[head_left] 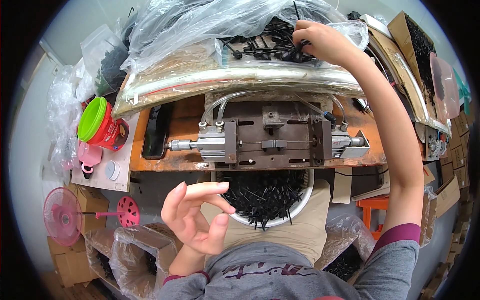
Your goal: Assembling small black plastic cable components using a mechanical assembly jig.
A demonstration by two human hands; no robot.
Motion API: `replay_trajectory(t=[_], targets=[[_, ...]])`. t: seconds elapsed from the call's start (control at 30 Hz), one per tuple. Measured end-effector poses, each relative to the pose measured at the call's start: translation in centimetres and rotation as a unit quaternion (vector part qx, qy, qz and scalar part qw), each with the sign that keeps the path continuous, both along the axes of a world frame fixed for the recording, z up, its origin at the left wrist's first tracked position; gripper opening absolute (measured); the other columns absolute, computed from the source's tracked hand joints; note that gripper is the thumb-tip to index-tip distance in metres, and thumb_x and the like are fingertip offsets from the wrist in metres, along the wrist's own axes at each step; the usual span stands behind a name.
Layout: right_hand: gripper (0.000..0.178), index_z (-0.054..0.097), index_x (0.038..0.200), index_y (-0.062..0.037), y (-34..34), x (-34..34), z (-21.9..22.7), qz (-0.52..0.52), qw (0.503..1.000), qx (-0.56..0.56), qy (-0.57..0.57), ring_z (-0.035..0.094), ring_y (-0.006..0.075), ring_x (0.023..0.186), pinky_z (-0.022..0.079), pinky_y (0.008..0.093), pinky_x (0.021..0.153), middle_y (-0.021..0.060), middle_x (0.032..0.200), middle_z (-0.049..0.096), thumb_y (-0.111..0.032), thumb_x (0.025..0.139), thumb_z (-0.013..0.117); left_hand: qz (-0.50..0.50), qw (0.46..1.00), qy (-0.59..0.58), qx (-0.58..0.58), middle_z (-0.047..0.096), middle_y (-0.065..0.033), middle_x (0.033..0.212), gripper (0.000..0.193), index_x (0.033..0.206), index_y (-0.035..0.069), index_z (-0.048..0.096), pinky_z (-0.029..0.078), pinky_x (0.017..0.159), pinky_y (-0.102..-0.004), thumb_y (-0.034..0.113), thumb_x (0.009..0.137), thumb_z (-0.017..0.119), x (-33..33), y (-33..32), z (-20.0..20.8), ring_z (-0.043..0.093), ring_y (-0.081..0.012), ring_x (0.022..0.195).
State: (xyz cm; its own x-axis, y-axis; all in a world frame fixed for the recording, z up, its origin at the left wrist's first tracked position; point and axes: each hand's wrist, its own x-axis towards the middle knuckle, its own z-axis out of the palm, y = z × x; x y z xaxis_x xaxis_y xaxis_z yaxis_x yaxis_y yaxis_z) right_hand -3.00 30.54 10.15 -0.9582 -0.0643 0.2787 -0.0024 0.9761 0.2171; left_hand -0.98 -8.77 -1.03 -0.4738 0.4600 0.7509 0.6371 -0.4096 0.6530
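My right hand (320,41) reaches over the bench to a pile of black thin-stemmed plastic parts (260,48) on plastic wrap. Its fingers are curled closed around a black stemmed part (296,10), whose thin rod sticks up above the knuckles; the fingertips are partly hidden. My left hand (197,215) hovers in front of the bench, open, thumb and fingers apart, with nothing in it. Beside it, between my legs, a white round tub (311,192) holds many black stemmed parts (262,195). A dark metal fixture (260,150) with silvery air cylinders (212,142) stands on the bench.
At the left are a phone (156,131), a red bucket with a green rim (102,125), a pink cup (90,155) and a pink fan (63,216). Plastic-lined boxes (132,250) flank my legs. Clear air hoses (220,104) arch over the fixture; an orange stool (372,212) stands right.
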Motion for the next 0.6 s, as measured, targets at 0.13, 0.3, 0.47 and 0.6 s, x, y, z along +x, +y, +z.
replay_trajectory(t=[0.13, 0.3, 0.47, 0.6], targets=[[0.02, 0.061, 0.103, -0.0026, 3.3, 1.0, -0.3, 0.043, 0.986, -0.115, 0.115, 0.064, 0.0268, 0.081, 0.051, 0.0379, 0.072, 0.0108, 0.094, 0.065, -0.01, 0.087, 0.069, -0.022, 0.999, -0.034, -0.005, 0.06, -0.0296, 0.113, 0.071, 0.145, 0.001, 0.02, 0.055, 0.065, -0.0281, -0.002, 0.086, 0.059, -0.1, 0.2, -0.5, 0.064, -0.0209, 0.067], [0.019, 0.07, 0.106, -0.0079, 2.1, 3.0, -0.7, -0.008, 0.96, -0.159, 0.229, 0.061, 0.0112, 0.07, 0.05, 0.0266, 0.063, 0.0052, 0.09, 0.066, -0.013, 0.088, 0.071, -0.035, 0.992, -0.116, -0.018, 0.061, -0.0218, 0.112, 0.051, 0.134, -0.006, 0.044, 0.057, 0.074, -0.0292, -0.008, 0.086, 0.06, -0.7, 1.6, 0.3, 0.066, -0.0202, 0.084], [0.021, 0.068, 0.097, -0.0044, -8.9, 7.9, -2.8, 0.139, 0.935, -0.051, 0.323, 0.064, 0.0203, 0.068, 0.053, 0.033, 0.063, 0.0058, 0.091, 0.064, 0.003, 0.077, 0.071, -0.045, 0.976, -0.206, -0.046, 0.059, -0.0154, 0.126, 0.053, 0.132, -0.002, 0.056, 0.059, 0.087, -0.0326, -0.01, 0.082, 0.069, -1.0, 5.7, 1.6, 0.064, -0.0223, 0.11], [0.038, 0.069, 0.098, 0.0103, -14.9, 10.4, -7.9, 0.199, 0.933, 0.005, 0.299, 0.065, 0.0253, 0.07, 0.057, 0.0334, 0.061, 0.0157, 0.088, 0.062, -0.005, 0.064, 0.068, -0.097, 0.978, -0.145, -0.115, 0.063, -0.0175, 0.121, 0.042, 0.118, -0.006, 0.065, 0.061, 0.086, -0.0323, -0.017, 0.077, 0.067, -0.9, 6.1, 0.9, 0.067, -0.0247, 0.104]])
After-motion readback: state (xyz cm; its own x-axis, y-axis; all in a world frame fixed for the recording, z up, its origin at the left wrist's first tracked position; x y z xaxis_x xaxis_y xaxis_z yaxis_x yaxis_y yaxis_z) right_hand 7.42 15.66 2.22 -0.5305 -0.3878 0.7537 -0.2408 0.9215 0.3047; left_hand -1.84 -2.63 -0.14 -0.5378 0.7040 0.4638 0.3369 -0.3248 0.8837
